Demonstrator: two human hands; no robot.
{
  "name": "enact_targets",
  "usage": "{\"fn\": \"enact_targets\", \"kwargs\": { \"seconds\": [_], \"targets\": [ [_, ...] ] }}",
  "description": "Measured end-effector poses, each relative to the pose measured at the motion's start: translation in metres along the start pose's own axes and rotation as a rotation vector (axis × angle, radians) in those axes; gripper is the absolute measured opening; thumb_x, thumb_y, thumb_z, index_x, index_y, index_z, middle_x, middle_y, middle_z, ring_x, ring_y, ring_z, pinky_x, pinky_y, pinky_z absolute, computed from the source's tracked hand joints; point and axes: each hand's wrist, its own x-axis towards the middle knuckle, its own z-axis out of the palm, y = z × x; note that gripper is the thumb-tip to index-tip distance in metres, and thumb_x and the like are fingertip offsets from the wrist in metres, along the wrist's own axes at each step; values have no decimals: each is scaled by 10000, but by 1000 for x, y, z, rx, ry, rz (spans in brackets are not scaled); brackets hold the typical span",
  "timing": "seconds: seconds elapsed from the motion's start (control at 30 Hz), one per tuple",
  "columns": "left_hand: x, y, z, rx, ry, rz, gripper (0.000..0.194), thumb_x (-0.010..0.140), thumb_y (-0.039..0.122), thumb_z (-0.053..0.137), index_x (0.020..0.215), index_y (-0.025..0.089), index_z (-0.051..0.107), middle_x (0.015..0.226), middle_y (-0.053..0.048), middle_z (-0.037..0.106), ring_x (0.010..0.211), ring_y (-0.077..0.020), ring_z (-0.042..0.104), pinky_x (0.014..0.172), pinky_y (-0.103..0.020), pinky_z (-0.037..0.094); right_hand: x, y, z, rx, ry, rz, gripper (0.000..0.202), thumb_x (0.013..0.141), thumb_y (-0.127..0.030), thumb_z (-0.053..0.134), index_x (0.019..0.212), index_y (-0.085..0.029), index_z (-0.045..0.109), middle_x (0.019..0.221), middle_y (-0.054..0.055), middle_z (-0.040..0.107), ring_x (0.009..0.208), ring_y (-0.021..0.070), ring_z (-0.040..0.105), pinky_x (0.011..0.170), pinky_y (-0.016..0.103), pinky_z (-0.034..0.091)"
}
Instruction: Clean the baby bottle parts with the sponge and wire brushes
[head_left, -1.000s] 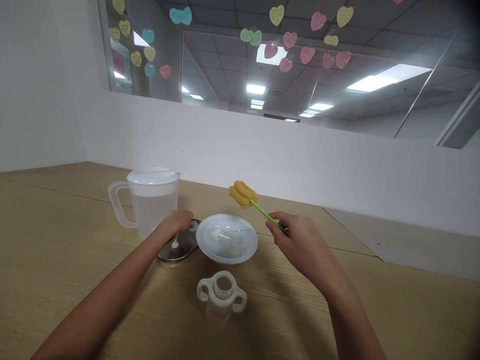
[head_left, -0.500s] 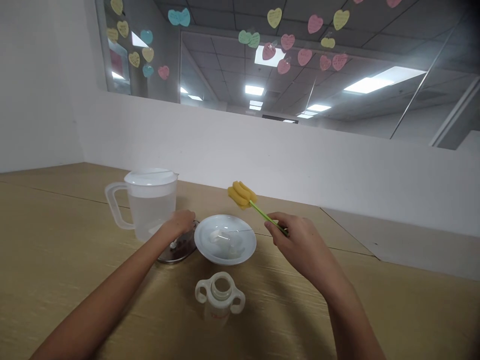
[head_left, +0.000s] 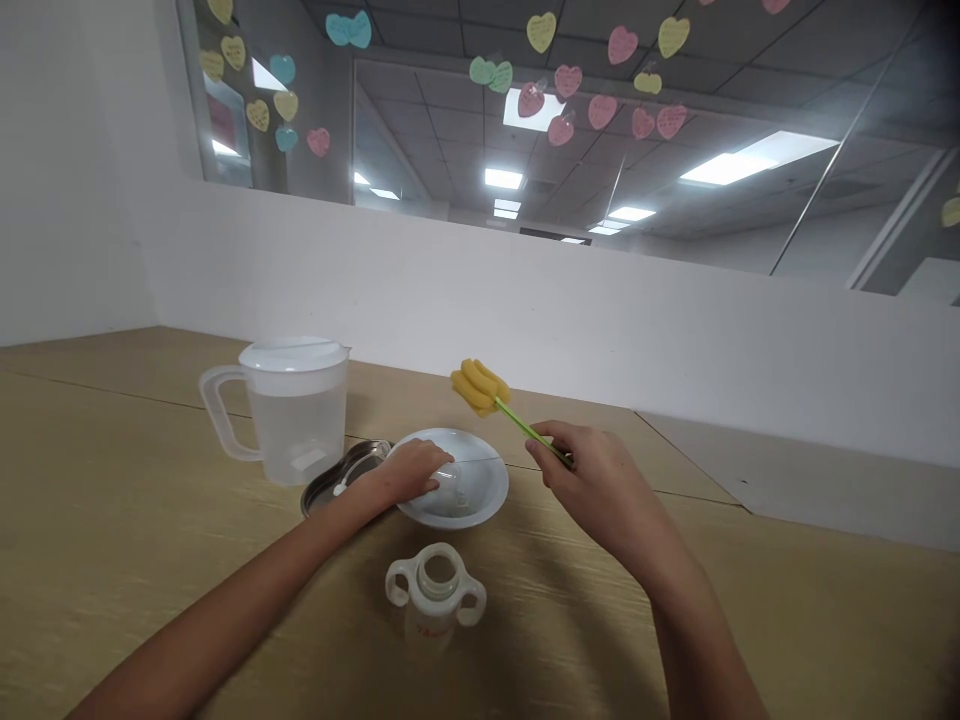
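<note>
My right hand [head_left: 592,470] grips the green handle of a bottle brush [head_left: 481,387], whose yellow sponge head is raised above the table, beyond the bowl. My left hand [head_left: 414,468] reaches over the left side of a white bowl [head_left: 491,492], thumb and fingers apart. Under its fingertips a clear, rounded piece [head_left: 448,482] lies in the bowl; whether they touch is hard to tell. Nearer to me stands a baby bottle [head_left: 431,600] with two side handles and an uncapped neck. Left of the bowl, partly behind my left wrist, is a kidney-shaped metal tray [head_left: 319,492] holding a small white item.
A lidded translucent pitcher [head_left: 296,415] with water stands at the left, handle outward. The wooden table [head_left: 150,500] ends at a white wall [head_left: 412,290]. Above it, heart-shaped notes [head_left: 541,32] stick to a window.
My left hand has moved right, from over the metal tray to the bowl, leaving more of the tray visible. My right hand still holds the brush in nearly the same place.
</note>
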Motion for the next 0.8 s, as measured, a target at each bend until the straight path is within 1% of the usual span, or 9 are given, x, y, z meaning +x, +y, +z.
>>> {"fn": "enact_targets", "kwargs": {
  "seconds": [0.1, 0.17, 0.23, 0.33, 0.43, 0.57, 0.63, 0.7, 0.8],
  "targets": [
    [0, -4, -1, -9, -1, 1, 356, 723, 141, 599, 1076, 177, 626, 1091, -106, 644, 1050, -274, 553, 939, -353, 352, 0, 0, -1, -1, 0, 1, 236, 836, -260, 411, 727, -185, 607, 497, -27, 486, 449, 112, 370, 458, 258, 212],
    [0, -6, -6, -20, -8, -3, 361, 742, 183, 594, 1102, 183, 612, 1104, -101, 640, 1042, -275, 559, 912, -348, 374, 0, 1, -2, -3, 4, -5, 236, 838, -255, 411, 718, -187, 601, 497, -29, 489, 447, 111, 371, 460, 259, 214],
    [-1, -8, -14, -63, -20, -24, 390, 767, 255, 582, 1151, 191, 582, 1148, -96, 621, 1054, -269, 555, 897, -341, 388, 0, 1, -2, -5, 9, -9, 242, 840, -256, 407, 706, -186, 595, 501, -26, 495, 446, 111, 378, 460, 259, 216],
    [-5, -8, -33, -210, -2, -58, 431, 787, 351, 549, 1186, 188, 555, 1214, -90, 583, 1107, -256, 524, 941, -338, 365, -1, 3, -4, -7, 21, -14, 256, 843, -270, 398, 701, -181, 592, 514, -17, 508, 443, 113, 389, 456, 260, 215],
    [-12, -7, -58, -413, 117, -60, 471, 792, 403, 519, 1212, 190, 529, 1241, -77, 559, 1132, -232, 501, 967, -321, 354, -2, 6, -7, -15, 39, -24, 257, 846, -281, 394, 717, -180, 591, 529, -11, 521, 452, 114, 394, 459, 256, 226],
    [-20, -3, -85, -642, 364, -145, 551, 800, 399, 498, 1315, 226, 407, 1183, -74, 543, 1057, -204, 523, 938, -341, 390, -4, 9, -13, -39, 43, 0, 259, 854, -285, 392, 705, -184, 578, 529, -15, 511, 446, 110, 376, 460, 250, 237],
    [-21, 0, -91, -777, 479, -166, 489, 794, 353, 497, 1268, 242, 446, 1114, -54, 541, 1025, -186, 525, 940, -350, 398, -5, 10, -15, -37, 16, 11, 263, 856, -290, 393, 695, -185, 572, 525, -19, 499, 448, 109, 369, 459, 244, 250],
    [-20, 4, -92, -978, 565, -155, 422, 773, 300, 510, 1188, 232, 478, 1038, -34, 543, 970, -164, 543, 922, -348, 425, -7, 10, -18, -6, -45, -2, 271, 856, -308, 397, 681, -187, 565, 526, -23, 489, 461, 107, 371, 458, 234, 265],
    [-18, 11, -89, -1280, 609, -132, 357, 748, 266, 551, 1085, 214, 448, 971, -14, 557, 847, -134, 586, 880, -365, 471, -10, 8, -20, 45, -115, -49, 279, 859, -331, 401, 682, -195, 568, 546, -31, 479, 489, 101, 375, 464, 218, 280]
  ]
}}
